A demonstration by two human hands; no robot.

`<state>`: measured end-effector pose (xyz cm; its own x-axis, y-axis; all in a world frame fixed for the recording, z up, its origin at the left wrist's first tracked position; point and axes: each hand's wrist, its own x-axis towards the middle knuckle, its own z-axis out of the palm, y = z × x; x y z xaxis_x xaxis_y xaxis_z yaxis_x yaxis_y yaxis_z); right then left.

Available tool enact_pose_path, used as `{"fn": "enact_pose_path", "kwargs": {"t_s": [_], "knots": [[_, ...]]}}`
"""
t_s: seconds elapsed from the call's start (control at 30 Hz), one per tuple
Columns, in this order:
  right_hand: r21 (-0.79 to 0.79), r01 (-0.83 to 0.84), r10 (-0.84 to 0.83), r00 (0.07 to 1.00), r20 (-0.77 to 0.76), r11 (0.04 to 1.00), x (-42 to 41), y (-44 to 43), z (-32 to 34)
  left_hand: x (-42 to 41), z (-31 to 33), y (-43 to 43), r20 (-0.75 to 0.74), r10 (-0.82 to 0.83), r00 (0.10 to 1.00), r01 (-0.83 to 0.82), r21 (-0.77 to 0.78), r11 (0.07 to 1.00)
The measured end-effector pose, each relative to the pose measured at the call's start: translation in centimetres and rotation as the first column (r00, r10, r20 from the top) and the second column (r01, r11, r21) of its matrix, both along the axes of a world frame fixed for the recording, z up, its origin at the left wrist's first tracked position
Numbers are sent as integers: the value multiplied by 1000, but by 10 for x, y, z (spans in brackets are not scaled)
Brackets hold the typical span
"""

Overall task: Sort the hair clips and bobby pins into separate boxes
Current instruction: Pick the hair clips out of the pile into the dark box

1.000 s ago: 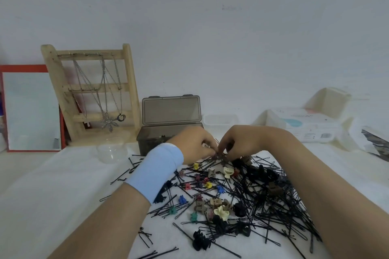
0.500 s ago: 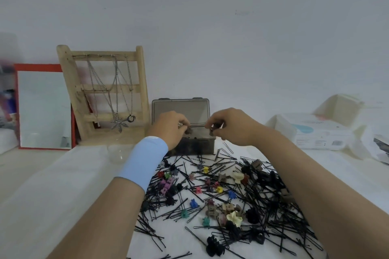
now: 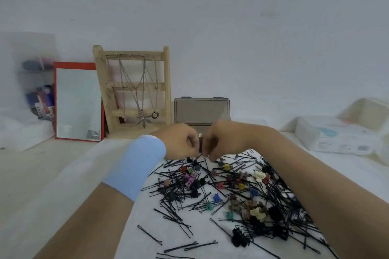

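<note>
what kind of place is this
Likely a home dressing table: a red-framed mirror sits beside a wooden necklace stand, with hair clips and bobby pins heaped in front.

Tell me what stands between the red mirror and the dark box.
A wooden stand hung with necklaces stands between the mirror and the box, as the head view shows.

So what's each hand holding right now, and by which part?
Cannot tell: left hand and right hand curl fingertips together before the dark box; any held item is hidden.
</note>
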<state>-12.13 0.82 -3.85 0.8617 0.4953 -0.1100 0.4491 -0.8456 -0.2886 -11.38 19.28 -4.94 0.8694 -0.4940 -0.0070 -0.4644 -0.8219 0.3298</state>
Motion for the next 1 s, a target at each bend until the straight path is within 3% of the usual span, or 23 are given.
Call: {"fn": "enact_pose_path", "kwargs": {"t_s": [0.1, 0.3, 0.43, 0.8, 0.9, 1.0], "knots": [[-87, -68, 59, 993, -102, 994, -8, 17, -9, -26, -6, 5, -203, -49, 978, 59, 41, 997], [-110, -42, 29, 993, -115, 993, -17, 35, -24, -49, -19, 6, -138, -46, 989, 72, 189, 979], [-84, 6, -15, 994, -108, 996, -22, 28, -20, -51, -21, 14, -84, -50, 995, 59, 101, 993], [-120, 41, -54, 993, -106, 992, -24, 42, -21, -37, -18, 46, -197, -1, 980, -34, -175, 984], [-156, 53, -66, 995, -77, 986, -20, 50, -25, -34, -20, 49, -141, 27, 990, -51, -166, 985], [-88, 36, -46, 992, -120, 996, -20, 41, -17, -32, -22, 51, -33, 43, 999, -48, -165, 985]]}}
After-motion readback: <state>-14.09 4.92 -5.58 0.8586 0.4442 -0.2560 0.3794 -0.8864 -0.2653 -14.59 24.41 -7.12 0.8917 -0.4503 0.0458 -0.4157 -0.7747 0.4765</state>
